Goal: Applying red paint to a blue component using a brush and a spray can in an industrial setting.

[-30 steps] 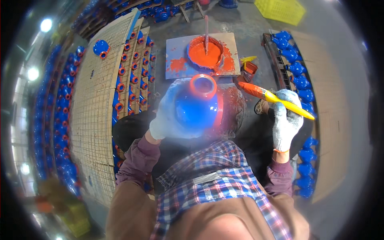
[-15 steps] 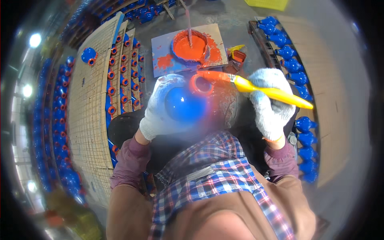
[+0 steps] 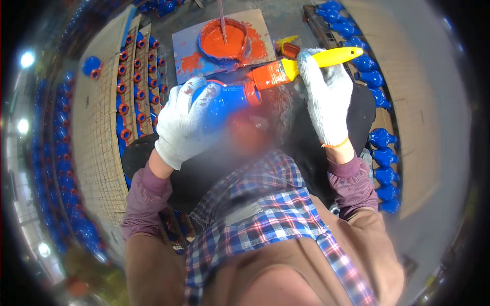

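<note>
My left hand (image 3: 178, 120), in a white knitted glove, is closed around a blue rounded pipe fitting (image 3: 223, 104). The fitting is tilted, its red threaded neck (image 3: 252, 95) facing right. White-gloved too, my right hand (image 3: 329, 97) grips the yellow handle of a paintbrush (image 3: 273, 75). The brush's orange-red bristles touch or nearly touch the threaded rim. Just beyond my hands stands a round bowl (image 3: 203, 54) of orange-red paint with a stick in it. A blurred smear hides part of the fitting's underside.
The bowl rests on paint-splashed cardboard (image 3: 260, 24). Beside it lies a small red container with a yellow piece (image 3: 288, 46). Racks of blue fittings with red ends (image 3: 122, 108) stand at left. More blue fittings (image 3: 383, 137) line a board (image 3: 413, 102) at right.
The fitting has turned, so its neck now points right and its threads show. My right hand has shifted up, swinging the brush handle upward with its bristles at the rim.
</note>
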Demonstrator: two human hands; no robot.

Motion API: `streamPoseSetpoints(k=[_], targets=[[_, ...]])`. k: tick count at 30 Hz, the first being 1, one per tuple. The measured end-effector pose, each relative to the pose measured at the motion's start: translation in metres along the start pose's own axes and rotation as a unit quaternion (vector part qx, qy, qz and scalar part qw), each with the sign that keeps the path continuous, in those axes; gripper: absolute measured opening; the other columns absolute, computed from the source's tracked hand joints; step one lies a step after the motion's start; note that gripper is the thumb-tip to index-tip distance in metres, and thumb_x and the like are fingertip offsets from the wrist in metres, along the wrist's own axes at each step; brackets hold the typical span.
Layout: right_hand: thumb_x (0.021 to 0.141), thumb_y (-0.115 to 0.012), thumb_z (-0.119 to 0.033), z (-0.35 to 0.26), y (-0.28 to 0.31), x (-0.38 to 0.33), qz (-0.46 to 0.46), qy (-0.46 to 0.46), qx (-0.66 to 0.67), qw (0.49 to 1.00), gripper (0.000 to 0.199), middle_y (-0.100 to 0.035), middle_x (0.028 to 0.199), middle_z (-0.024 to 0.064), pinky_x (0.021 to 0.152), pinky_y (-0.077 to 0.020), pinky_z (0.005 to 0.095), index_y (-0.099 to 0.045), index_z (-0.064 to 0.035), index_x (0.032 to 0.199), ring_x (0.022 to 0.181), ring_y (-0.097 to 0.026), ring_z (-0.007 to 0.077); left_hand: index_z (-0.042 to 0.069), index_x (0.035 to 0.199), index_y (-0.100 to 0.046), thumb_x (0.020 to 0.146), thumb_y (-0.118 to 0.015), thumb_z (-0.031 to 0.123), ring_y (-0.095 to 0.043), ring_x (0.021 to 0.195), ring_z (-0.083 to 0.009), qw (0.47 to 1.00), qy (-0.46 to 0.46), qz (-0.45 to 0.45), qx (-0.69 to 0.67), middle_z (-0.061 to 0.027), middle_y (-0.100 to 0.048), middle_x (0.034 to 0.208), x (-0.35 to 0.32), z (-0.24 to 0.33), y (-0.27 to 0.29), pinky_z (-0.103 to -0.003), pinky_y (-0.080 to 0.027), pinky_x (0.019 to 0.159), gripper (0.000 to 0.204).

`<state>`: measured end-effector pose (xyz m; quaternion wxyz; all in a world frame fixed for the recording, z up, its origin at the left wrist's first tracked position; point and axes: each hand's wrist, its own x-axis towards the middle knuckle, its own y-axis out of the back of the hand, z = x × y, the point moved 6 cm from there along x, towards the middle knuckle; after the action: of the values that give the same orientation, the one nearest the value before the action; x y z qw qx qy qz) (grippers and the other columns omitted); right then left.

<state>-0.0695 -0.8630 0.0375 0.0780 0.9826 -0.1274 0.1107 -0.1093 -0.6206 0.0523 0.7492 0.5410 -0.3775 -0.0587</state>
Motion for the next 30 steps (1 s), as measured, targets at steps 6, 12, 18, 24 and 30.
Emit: streamPoseSetpoints(k=[6, 12, 18, 24, 30], targets=[[0.087, -0.065, -0.001, -0.012, -0.003, -0.021, -0.067, 0.048, 0.117, 0.990, 0.022, -0.066, 0.097, 0.0089, 0.076, -0.0517, 0.0249, -0.061, 0.0025, 0.109, 0.086, -0.064, 0.0140, 0.004, 0.111, -0.062, 0.053, -0.086, 0.016, -0.063, 0.099, -0.0330, 0.989, 0.068, -0.034, -0.127, -0.0157, -0.061, 0.110, 0.003, -0.009, -0.007, -0.039, -0.053, 0.085, 0.064], [0.084, -0.063, 0.006, -0.002, 0.007, -0.010, -0.154, 0.098, 0.086, 0.979, 0.027, -0.063, 0.101, 0.0094, 0.082, -0.0512, 0.0262, -0.059, 0.0025, 0.110, 0.095, -0.063, 0.0162, 0.003, 0.121, -0.056, 0.051, -0.088, 0.023, -0.062, 0.105, -0.0260, 0.933, 0.148, -0.113, -0.307, -0.0133, -0.061, 0.115, -0.018, -0.029, -0.038, -0.037, -0.049, 0.092, 0.080], [0.081, -0.064, 0.007, -0.010, 0.017, 0.000, -0.179, 0.149, 0.055, 0.971, 0.027, -0.062, 0.103, 0.0099, 0.084, -0.0494, 0.0265, -0.061, 0.0025, 0.108, 0.093, -0.062, 0.0177, 0.004, 0.124, -0.053, 0.048, -0.090, 0.025, -0.058, 0.112, -0.0236, 0.890, 0.221, -0.126, -0.378, -0.0118, -0.058, 0.121, -0.032, -0.032, -0.050, -0.037, -0.046, 0.098, 0.088], [0.082, -0.064, 0.005, -0.019, 0.021, 0.005, -0.164, 0.178, 0.098, 0.965, 0.024, -0.062, 0.103, 0.0102, 0.081, -0.0521, 0.0275, -0.064, 0.0006, 0.105, 0.094, -0.062, 0.0191, 0.007, 0.128, -0.049, 0.049, -0.089, 0.021, -0.054, 0.118, -0.0259, 0.926, 0.123, -0.026, -0.355, -0.0124, -0.055, 0.125, -0.027, -0.024, -0.042, -0.041, -0.044, 0.100, 0.089], [0.083, -0.063, 0.006, -0.035, 0.010, -0.006, -0.182, 0.229, 0.083, 0.953, 0.026, -0.062, 0.102, 0.0097, 0.081, -0.0516, 0.0255, -0.062, 0.0015, 0.108, 0.091, -0.063, 0.0171, 0.005, 0.131, -0.046, 0.051, -0.088, 0.023, -0.056, 0.116, -0.0257, 0.947, 0.120, -0.021, -0.298, -0.0133, -0.054, 0.127, -0.027, -0.023, -0.035, -0.038, -0.046, 0.098, 0.093]])
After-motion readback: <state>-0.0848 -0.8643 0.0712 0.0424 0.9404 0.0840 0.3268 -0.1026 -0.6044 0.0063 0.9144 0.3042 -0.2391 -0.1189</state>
